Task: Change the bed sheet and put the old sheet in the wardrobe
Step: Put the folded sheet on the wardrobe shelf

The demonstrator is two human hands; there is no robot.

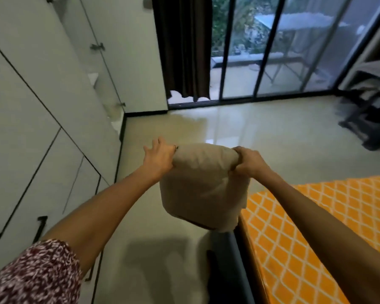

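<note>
Both hands are raised in front of the body, and a beige pillow (203, 189) is held up between them by its top corners. One corner is gripped in the curled fingers of the right hand (249, 161); the other appears pinched under the left hand (160, 160), whose outer fingers are spread, though the exact hold is hidden by the cloth. The pillow hangs in the air, over the floor just beside the bed (316, 227), which is covered by an orange lattice-patterned sheet (305, 216). A white wardrobe (42, 128) is seen along the left wall, its doors closed. Whether the orange sheet is the fresh one or the old one cannot be told. The pillow is probably being shaken or moved clear of the bed. For this to be done well, both corners should be kept firmly pinched, the pillow kept off the floor, and it should be set down where the sheet is not trapped beneath it.
</note>
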